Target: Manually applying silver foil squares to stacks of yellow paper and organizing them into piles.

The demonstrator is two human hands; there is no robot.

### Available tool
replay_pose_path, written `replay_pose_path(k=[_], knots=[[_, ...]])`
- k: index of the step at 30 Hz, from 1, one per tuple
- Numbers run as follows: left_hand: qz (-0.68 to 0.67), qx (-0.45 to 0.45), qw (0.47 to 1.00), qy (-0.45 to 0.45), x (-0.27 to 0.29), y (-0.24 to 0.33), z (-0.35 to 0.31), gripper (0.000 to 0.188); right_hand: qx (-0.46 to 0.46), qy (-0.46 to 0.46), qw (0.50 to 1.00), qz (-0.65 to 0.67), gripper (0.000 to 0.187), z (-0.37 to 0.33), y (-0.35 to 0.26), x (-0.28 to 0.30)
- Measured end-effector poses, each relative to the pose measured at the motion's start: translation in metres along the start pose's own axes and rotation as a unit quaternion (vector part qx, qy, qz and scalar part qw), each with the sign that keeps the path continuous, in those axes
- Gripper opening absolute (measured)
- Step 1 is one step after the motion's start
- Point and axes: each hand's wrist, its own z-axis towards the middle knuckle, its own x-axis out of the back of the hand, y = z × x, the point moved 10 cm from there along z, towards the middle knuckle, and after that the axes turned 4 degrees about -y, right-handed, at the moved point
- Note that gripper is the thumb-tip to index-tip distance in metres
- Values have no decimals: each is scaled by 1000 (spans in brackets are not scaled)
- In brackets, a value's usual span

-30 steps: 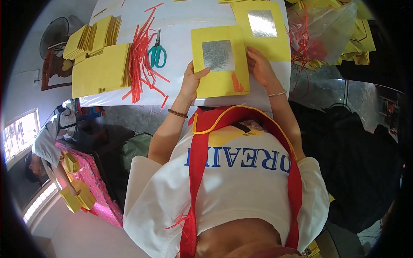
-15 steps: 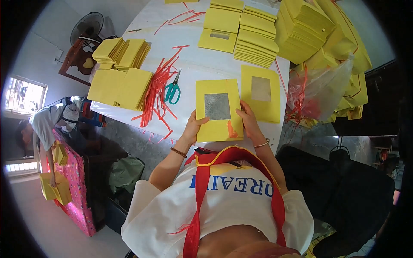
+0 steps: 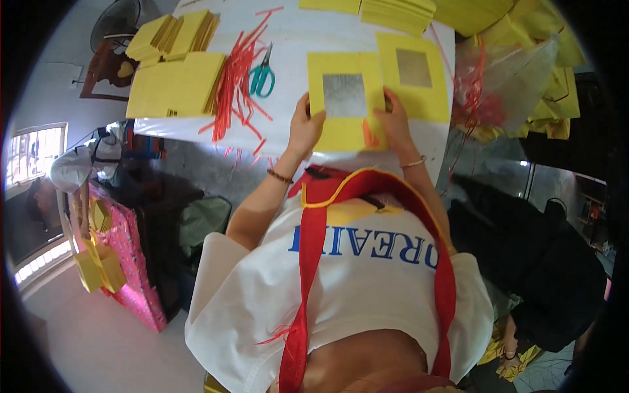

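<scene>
Holds a rectangular yellow paper piece with a silver square panel (image 3: pixel 346 124) and an orange-red mark at its lower right, in the upper middle of the frame. Pinches its left edge between thumb and fingers of the left hand (image 3: pixel 305 128), and its right edge likewise with the right hand (image 3: pixel 396 123). Cannot tell pressure on the right, nor 1 sheet from a stack, given the hidden back. Looks, from this 2-sided grip, to be at a steadying or squaring step. Calls next for even pressure from the 2 hands, without creasing the paper.

Sits close to the near edge of the white-covered table (image 3: pixel 291 72), so has little support toward the bottom of the frame. Meets a flat yellow sheet with a dull grey panel (image 3: pixel 416 98) just beside the right hand, hence tight room there. Finds more room leftward, up to the teal-handled metal scissors (image 3: pixel 262 75); beyond these, runs into a loose heap of thin red strips (image 3: pixel 234 85) and, at upper left, thick yellow paper stacks (image 3: pixel 173 85).
</scene>
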Motion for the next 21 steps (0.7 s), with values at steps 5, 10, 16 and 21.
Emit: replay_pose_path(k=[5,10,16,21], knots=[[2,27,1000,8,5,5,0,54,-41,4,999,-4,55,-7,-8,-8],[95,-38,994,33,16,0,10,50,-30,23,999,26,53,-7,-2,-10],[170,-72,981,61,20,1,8,50,-52,31,998,18,54,-11,-6,-13],[204,-78,975,46,16,2,3,51,-49,11,998,-23,53,-15,-7,-10]])
